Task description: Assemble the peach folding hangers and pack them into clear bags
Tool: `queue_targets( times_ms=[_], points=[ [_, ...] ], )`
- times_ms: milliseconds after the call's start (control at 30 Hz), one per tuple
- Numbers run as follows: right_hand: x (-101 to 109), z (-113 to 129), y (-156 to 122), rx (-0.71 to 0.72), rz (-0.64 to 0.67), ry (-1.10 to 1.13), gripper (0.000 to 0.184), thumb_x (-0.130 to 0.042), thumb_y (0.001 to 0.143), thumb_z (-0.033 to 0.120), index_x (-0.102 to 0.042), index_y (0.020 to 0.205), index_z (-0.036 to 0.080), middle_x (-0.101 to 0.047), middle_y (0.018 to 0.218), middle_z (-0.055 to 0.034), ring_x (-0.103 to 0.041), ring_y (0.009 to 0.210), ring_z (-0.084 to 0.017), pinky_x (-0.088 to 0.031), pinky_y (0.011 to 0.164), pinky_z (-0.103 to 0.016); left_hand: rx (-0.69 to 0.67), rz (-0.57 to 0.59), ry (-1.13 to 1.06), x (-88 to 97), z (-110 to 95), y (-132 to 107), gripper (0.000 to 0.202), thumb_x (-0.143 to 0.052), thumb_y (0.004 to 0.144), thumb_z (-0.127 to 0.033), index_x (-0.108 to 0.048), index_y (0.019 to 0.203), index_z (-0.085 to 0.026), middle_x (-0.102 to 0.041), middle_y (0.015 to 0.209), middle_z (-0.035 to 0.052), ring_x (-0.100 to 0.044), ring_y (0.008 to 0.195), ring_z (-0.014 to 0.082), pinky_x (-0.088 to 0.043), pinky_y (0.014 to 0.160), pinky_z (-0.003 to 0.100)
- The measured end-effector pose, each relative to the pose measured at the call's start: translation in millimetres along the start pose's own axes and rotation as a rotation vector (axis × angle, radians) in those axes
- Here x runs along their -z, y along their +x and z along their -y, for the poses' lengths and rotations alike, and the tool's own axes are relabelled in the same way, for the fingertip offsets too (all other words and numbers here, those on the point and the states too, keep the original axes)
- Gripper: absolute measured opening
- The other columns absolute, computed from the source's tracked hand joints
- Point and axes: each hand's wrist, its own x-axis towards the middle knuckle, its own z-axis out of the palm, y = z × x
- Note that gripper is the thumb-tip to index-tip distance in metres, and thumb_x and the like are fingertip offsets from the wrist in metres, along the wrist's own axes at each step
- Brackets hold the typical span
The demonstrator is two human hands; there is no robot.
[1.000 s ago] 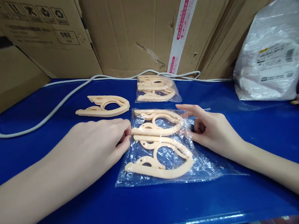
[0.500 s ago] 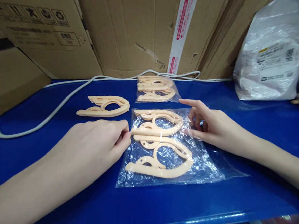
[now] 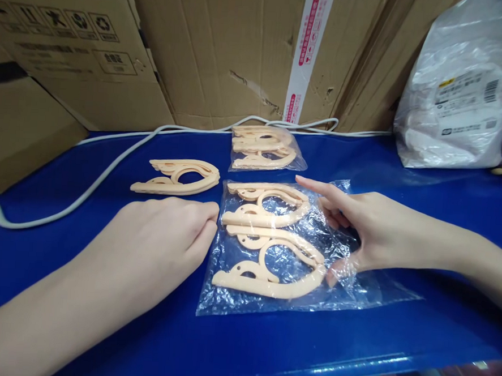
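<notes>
A clear plastic bag (image 3: 346, 299) lies flat in front of me, with two beige folding hangers inside: an upper hanger (image 3: 270, 220) and a lower hanger (image 3: 266, 289). My left hand (image 3: 172, 228) is closed, thumb and finger pinched at the bag's left edge; its fingertips are partly hidden. Over the bag's right side, my right hand (image 3: 371, 229) is open. Its index finger stretches toward the upper hanger, while the thumb rests by the curved end of the lower one. A loose folded hanger (image 3: 174, 189) lies beyond my left hand.
Behind the bag lies a second bag of hangers (image 3: 266, 149). A white cable (image 3: 107, 171) runs along the back and left of the blue table surface (image 3: 232, 351). Cardboard boxes (image 3: 226, 44) stand behind, and a labelled white plastic package (image 3: 450, 121) sits at the back right.
My right hand has spread wider, its thumb moving down toward the lower hanger. My left hand stays closed at the bag's left edge. The bags and the loose hanger stay in place.
</notes>
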Motion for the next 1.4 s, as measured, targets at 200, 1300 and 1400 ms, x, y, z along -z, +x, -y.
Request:
queue_targets(
  times_ms=[200, 1300, 1400],
  points=[
    [-2.6, -2.7, 0.0, 0.009, -0.016, -0.018, 0.114, -0.069, 0.082, 0.074, -0.017, 0.167, 0.019, -0.061, 0.076, 0.0025, -0.058, 0.057, -0.016, -0.044, 0.053, -0.025, 0.003, -0.129, 0.150, 36.5, 26.0, 19.1, 0.024, -0.050, 0.095, -0.043, -0.066, 0.088, -0.027, -0.066, 0.069, -0.0061, -0.052, 0.048, 0.0123, -0.032, 0.049, 0.025],
    [10.2, 31.6, -10.3, -0.014, -0.502, 0.230, 0.060, -0.067, 0.095, 0.043, -0.046, 0.149, 0.028, -0.067, 0.114, -0.0060, -0.065, 0.100, -0.022, -0.056, 0.086, -0.037, -0.190, -0.051, -0.054, 20.8, 6.4, 12.4, 0.064, -0.069, 0.091, -0.045, -0.047, 0.147, -0.024, -0.059, 0.138, 0.0086, -0.064, 0.119, 0.0264, -0.056, 0.098, 0.036],
    [5.1, 40.9, -9.0, -0.107, -0.413, 0.500, 0.049, -0.061, 0.099, 0.043, -0.050, 0.145, 0.030, -0.070, 0.106, -0.0054, -0.069, 0.093, -0.022, -0.061, 0.076, -0.037, -0.280, -0.073, -0.093, 8.4, -20.4, 6.3, 0.061, -0.066, 0.090, -0.037, -0.046, 0.147, -0.027, -0.057, 0.141, 0.0078, -0.060, 0.126, 0.0303, -0.057, 0.101, 0.039]
  ],
)
